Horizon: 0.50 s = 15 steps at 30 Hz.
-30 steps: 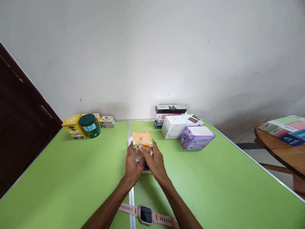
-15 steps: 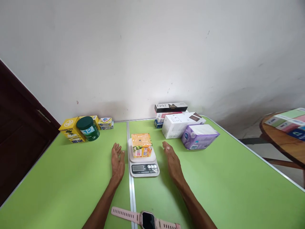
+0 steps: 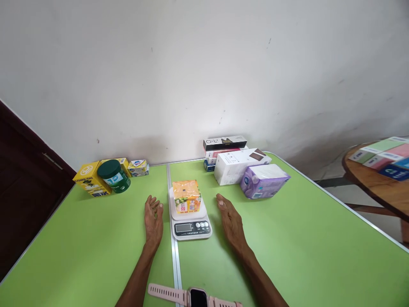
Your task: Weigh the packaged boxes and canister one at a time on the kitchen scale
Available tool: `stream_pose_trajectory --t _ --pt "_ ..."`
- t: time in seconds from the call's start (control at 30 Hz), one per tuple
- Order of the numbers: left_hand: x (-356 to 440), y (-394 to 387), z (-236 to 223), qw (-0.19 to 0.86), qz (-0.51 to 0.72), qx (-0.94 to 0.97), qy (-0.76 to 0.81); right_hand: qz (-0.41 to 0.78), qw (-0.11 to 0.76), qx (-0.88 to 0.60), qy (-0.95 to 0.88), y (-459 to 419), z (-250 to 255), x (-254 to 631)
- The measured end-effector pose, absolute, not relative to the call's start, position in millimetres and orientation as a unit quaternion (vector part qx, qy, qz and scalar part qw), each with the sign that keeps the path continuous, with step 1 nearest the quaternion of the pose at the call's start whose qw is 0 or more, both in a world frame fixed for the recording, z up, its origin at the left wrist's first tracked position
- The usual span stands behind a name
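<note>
Green tabletop (image 3: 105, 238) bears a white scale (image 3: 192, 230) with an orange packet (image 3: 187, 197) on it, between two open, empty hands: left (image 3: 154, 221), right (image 3: 231, 222).

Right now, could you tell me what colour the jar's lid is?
Dark green, clearest in the head view.
</note>
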<state>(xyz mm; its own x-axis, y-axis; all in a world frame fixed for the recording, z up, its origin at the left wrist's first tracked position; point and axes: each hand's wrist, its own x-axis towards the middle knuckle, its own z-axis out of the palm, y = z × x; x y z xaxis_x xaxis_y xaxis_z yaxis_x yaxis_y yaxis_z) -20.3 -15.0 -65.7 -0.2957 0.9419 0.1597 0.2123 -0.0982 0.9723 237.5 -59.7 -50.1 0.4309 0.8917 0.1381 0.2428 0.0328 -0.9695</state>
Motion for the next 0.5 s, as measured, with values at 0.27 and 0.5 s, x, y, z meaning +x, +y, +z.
stream_pose_trajectory --t 0.27,0.5 --pt "-12 2 15 0.262 0.411 0.735 0.47 0.293 0.588 -0.56 -0.505 -69 -24 208" --pt "5 29 61 0.316 0.263 0.804 0.43 0.293 0.605 -0.487 -0.558 -63 5 188"
